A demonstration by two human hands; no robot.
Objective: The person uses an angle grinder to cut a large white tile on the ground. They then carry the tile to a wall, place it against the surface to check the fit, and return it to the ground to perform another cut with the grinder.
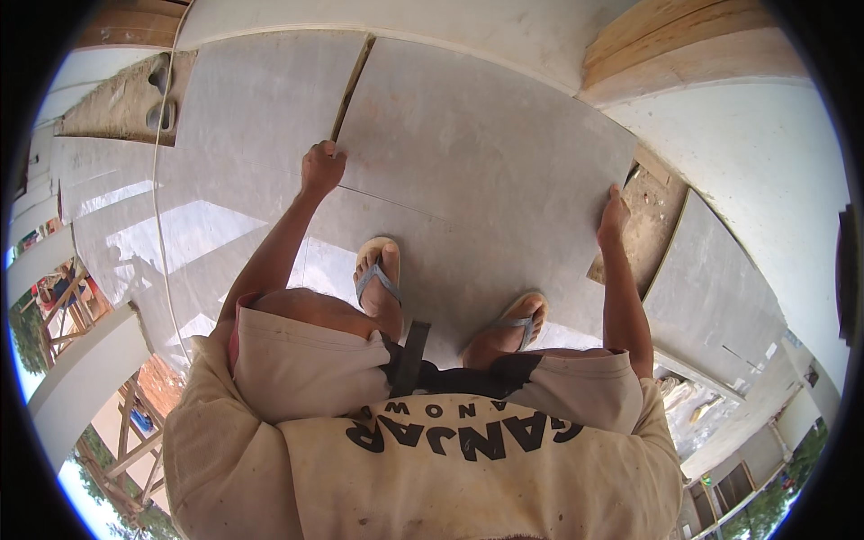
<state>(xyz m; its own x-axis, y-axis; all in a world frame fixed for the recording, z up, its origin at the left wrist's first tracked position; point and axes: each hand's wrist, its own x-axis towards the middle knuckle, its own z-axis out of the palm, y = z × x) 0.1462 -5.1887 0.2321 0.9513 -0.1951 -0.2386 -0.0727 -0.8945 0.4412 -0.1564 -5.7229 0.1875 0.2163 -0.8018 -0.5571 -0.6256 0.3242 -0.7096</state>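
A large grey floor tile (486, 126) lies in front of me, reaching toward the white wall. My left hand (324, 169) is closed over its left edge, beside a narrow dark gap (353, 88) that parts it from the neighbouring grey tile (261, 99). On the opposite side, my right hand (614, 216) grips the tile's right edge, with the thumb side on top. The fingertips under both edges are hidden. Just right of that hand is a strip of bare, sandy bed (650, 202) between tiles. My sandalled feet stand between my arms, near the tile's close edge.
A pale cord (157, 198) runs across the tiles on the left. Beyond it, two dark rounded objects (162, 99) sit by a bare, untiled patch (112, 108). A wooden frame (675, 54) stands at the far right, against white wall. More grey tiles (711, 279) lie at right.
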